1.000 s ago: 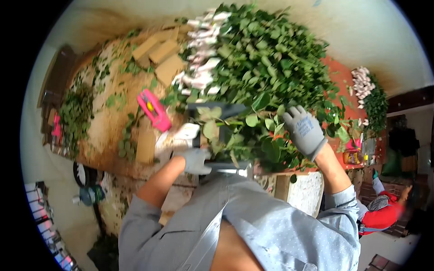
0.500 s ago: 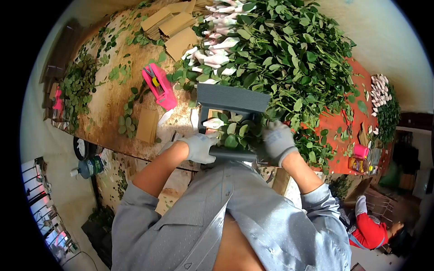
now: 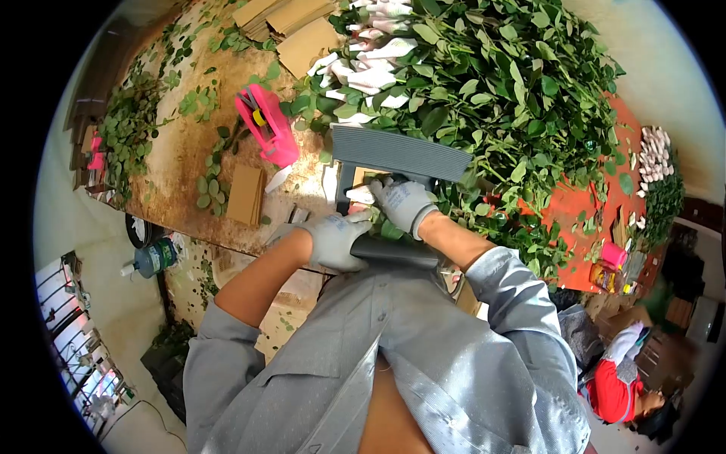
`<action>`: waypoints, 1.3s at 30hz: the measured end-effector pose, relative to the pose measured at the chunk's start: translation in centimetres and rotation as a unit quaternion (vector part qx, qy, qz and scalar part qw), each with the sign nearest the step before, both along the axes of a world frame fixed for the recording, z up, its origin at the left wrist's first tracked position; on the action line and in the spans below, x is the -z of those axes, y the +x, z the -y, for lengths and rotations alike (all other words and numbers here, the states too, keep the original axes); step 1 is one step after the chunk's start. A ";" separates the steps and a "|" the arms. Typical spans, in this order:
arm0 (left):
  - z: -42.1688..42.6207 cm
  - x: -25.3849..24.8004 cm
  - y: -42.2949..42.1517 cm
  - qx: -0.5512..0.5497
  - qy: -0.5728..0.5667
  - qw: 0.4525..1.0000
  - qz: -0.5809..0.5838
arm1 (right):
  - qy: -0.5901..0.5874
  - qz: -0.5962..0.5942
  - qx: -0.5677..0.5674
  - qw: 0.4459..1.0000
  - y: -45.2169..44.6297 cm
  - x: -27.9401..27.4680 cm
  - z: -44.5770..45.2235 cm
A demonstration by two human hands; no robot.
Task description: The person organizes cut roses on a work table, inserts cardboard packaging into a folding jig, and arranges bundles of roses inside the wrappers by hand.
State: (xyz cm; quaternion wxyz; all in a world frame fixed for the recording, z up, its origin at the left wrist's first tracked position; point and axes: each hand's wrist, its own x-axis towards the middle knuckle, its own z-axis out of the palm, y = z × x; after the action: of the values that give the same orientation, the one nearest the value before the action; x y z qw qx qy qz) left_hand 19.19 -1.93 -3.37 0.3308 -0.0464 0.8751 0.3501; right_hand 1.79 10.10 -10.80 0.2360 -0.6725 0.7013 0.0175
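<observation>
Grey frame: A ridged grey frame [image 3: 401,151] is seen on the bench [image 3: 174,163], near the wearer's waist; its lower bar [image 3: 397,252] is nearest the shirt.
Flower: A white-wrapped flower [image 3: 361,194] is seen inside the opening, beside green leaves, its stem hidden.
Left hand: The gloved left hand [image 3: 333,238] is placed at the lower bar's left end, fingers loosely curled; whether anything is gripped cannot be told.
Right hand: The gloved right hand [image 3: 401,203] is held over the opening, just beside the flower, fingers bent downward; their hold is hidden.
Work at the frame: The flower and leaves are, it is judged, being arranged inside; a light touch is called for, so that the flower is not crushed.
Change: Half a second earlier, the right hand was seen farther right, among leaves; it has been brought inward, and more of the opening is covered.
</observation>
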 end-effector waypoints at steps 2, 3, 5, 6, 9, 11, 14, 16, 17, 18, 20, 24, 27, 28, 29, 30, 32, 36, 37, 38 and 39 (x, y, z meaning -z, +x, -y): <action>1.9 -1.0 -1.2 0.018 0.085 0.995 0.041 | 0.032 0.017 0.014 0.999 -0.1 -0.4 0.2; 2.8 2.2 0.0 0.003 0.097 0.993 -0.062 | 0.031 0.033 0.016 0.999 -0.4 -1.2 0.2; 3.8 1.6 -1.2 -0.136 0.136 0.979 -0.069 | 0.035 0.053 0.022 0.998 -0.8 -1.1 0.0; 3.9 1.7 -1.7 -0.187 0.079 0.976 -0.075 | 0.036 0.070 0.022 0.997 -0.9 -1.0 0.0; 4.3 3.5 -2.3 -0.103 -0.137 0.978 -0.115 | 0.030 0.102 0.039 0.994 -1.4 -0.9 0.2; 4.1 5.6 -2.0 -0.060 -0.172 0.973 -0.139 | -0.032 0.124 0.041 0.991 -1.6 0.6 -0.1; 4.1 6.4 -2.2 0.021 -0.233 0.957 -0.173 | 0.006 0.146 0.056 0.988 -2.1 0.4 0.0; 4.2 7.1 -2.3 0.060 -0.258 0.947 -0.184 | -0.027 0.145 0.053 0.988 -2.2 1.0 -0.3; 4.4 8.1 -2.1 0.098 -0.271 0.940 -0.181 | -0.060 0.143 0.049 0.987 -2.3 1.2 -0.3; 4.5 8.1 -2.2 0.136 -0.283 0.932 -0.179 | -0.061 0.143 0.050 0.987 -2.3 0.8 -0.2; 4.6 8.0 -2.1 0.152 -0.286 0.927 -0.191 | -0.014 0.132 0.069 0.989 -2.1 0.1 0.0; 5.1 6.5 -2.5 0.161 -0.274 0.923 -0.215 | 0.008 0.116 0.072 0.991 -1.7 0.4 0.0; 5.9 5.6 -2.5 0.152 -0.253 0.934 -0.201 | -0.020 0.112 0.075 0.991 -1.5 0.2 0.1; 6.4 5.6 -2.4 0.150 -0.254 0.934 -0.200 | -0.010 0.113 0.080 0.990 -1.4 0.1 0.1; 7.3 5.8 -2.1 0.157 -0.260 0.939 -0.162 | 0.001 0.114 0.086 0.990 -1.4 0.1 0.1; 8.2 5.9 -1.8 0.164 -0.265 0.942 -0.123 | 0.000 0.114 0.085 0.990 -1.3 0.1 0.1; 10.6 4.3 -1.5 0.151 -0.300 0.942 0.014 | -0.008 0.098 0.077 0.992 -1.3 0.3 0.1; 10.2 1.1 -0.9 0.121 -0.335 0.921 0.161 | -0.032 0.095 0.058 0.993 -1.2 0.5 0.4; 8.9 0.7 -0.4 0.093 -0.316 0.940 0.088 | -0.006 0.088 0.051 0.995 -1.1 0.4 0.6; 7.8 0.5 0.3 0.061 -0.262 0.963 0.005 | 0.020 0.081 0.046 0.995 -1.1 0.3 0.6; 6.8 0.3 0.6 0.029 -0.205 0.975 -0.078 | 0.020 0.080 0.045 0.996 -1.0 0.1 0.7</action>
State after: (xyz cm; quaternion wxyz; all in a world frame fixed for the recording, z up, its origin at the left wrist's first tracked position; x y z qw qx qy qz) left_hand 19.78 -8.74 -3.71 0.2552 -0.0604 0.9523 0.1560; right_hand 0.82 9.45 -10.88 0.3056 -0.6345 0.7092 -0.0328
